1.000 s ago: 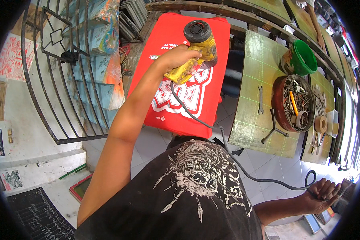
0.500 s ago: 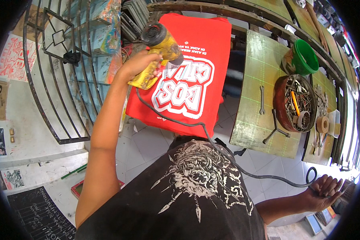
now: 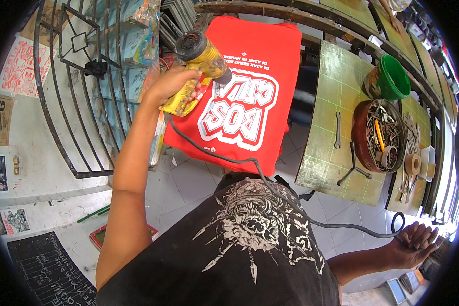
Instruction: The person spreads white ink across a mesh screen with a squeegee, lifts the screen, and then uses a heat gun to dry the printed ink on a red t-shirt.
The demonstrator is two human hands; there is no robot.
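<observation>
My left hand [image 3: 169,85] is wrapped round the handle of a yellow, stained heat gun [image 3: 207,57] with a black rear end. Its dark nozzle points down and to the right, just above the white lettering on a red T-shirt [image 3: 270,43]. That shirt lies flat in front of me, and part of its print is covered by the gun. From the handle a black cord [image 3: 336,225] runs across my body to the right. At the far right my right hand [image 3: 417,241] is closed around a loop of this cord, held well away from the shirt.
At right, a green-lined board [image 3: 319,153] bears a wrench [image 3: 337,130], a three-armed socket wrench [image 3: 353,166], a green bucket [image 3: 395,79] and a round tin [image 3: 359,137] of metal bits. A tape roll [image 3: 412,164] sits beyond. A black metal grille [image 3: 61,130] stands left.
The heat gun has shifted slightly left relative to the print, uncovering a little more lettering. The whole view has moved a little. My right hand still grips the cord.
</observation>
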